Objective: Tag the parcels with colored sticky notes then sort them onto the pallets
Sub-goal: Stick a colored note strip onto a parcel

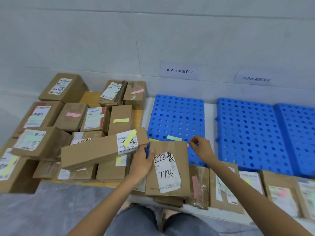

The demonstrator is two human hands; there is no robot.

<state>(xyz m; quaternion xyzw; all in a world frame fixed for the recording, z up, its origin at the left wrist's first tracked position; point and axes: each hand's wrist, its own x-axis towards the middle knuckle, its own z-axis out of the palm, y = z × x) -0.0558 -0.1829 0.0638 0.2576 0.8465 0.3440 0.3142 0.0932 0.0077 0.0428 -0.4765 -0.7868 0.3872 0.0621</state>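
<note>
While the left hand (142, 161) grips the parcel (170, 148) edge, the right hand (202, 149) pinches a blue strip (196, 144)

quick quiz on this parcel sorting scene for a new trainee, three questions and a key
1. True or false: the left hand grips the parcel marked 7786 by its left edge.
2. What colour is the note on the label of the long parcel just left of it? A pink, B yellow, C blue.
3. Fill in: the hand with its fingertips pinched together over the blue pallet is the ___ hand.

Key: 1 true; 2 B; 3 right, the right hand.
</note>
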